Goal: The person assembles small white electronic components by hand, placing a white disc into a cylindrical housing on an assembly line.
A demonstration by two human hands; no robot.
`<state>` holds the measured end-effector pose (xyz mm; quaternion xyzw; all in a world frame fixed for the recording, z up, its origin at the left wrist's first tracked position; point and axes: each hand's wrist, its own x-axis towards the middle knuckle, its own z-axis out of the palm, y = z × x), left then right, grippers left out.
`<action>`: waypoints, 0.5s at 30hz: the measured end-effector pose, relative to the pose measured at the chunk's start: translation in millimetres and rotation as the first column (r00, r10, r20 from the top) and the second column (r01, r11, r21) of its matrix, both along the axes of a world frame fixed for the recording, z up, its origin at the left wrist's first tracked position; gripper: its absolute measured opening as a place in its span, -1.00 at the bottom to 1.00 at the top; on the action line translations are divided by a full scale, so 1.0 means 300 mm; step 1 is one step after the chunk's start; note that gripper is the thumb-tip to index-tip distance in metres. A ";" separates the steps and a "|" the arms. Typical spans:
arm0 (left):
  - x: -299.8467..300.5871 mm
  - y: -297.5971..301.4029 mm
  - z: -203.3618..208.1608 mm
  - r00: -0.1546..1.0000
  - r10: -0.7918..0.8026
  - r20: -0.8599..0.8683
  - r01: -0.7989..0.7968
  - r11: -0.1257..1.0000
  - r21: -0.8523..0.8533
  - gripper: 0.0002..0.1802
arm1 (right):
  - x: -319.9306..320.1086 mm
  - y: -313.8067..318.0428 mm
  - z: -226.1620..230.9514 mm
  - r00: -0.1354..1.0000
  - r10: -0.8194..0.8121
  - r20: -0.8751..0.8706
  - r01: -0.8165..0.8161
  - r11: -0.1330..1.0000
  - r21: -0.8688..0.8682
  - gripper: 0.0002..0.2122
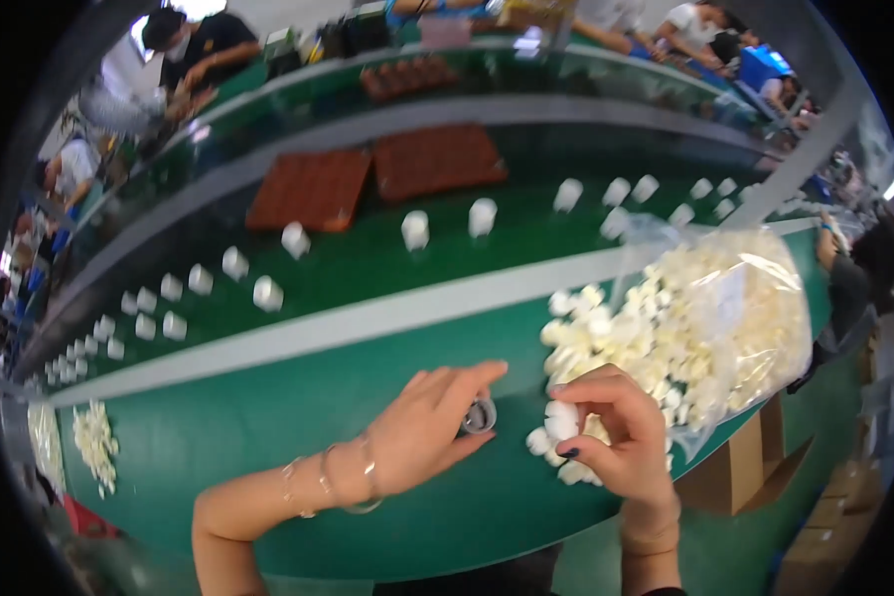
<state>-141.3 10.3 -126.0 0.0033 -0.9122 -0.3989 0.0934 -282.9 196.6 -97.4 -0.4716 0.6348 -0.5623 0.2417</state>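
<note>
Head view: left hand (422, 422) grips a small round container (479, 416), its mouth toward the camera; right hand (621, 427) pinches a white piece (562, 421) over the table (298, 407). Piece lies right of the container, near but apart; its long axis cannot be confirmed.

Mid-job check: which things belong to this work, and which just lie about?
In hand or likely in use:
small round container, in left hand
white piece, in right hand
loose white pieces
clear bag
perhaps white cylinders

Apparently lying about:
reddish-brown trays
cardboard box
</note>
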 end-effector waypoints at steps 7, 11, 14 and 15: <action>0.196 0.022 -0.175 0.997 0.082 -0.001 -0.082 0.996 0.045 -0.16 | 0.112 -0.078 -0.107 0.971 0.195 -0.136 -0.144 0.937 0.318 -0.61; 0.198 0.030 -0.211 0.996 0.089 -0.010 -0.088 0.995 0.044 -0.08 | 0.148 -0.119 -0.141 0.929 0.226 -0.294 -0.149 0.953 0.264 -0.64; 0.191 0.041 -0.217 0.994 0.102 -0.026 -0.101 0.994 0.046 -0.06 | 0.154 -0.120 -0.156 0.914 0.237 -0.330 -0.149 0.951 0.271 -0.66; 0.190 0.046 -0.221 0.993 0.108 -0.041 -0.106 0.994 0.041 -0.06 | 0.155 -0.116 -0.160 0.919 0.237 -0.314 -0.148 0.947 0.284 -0.67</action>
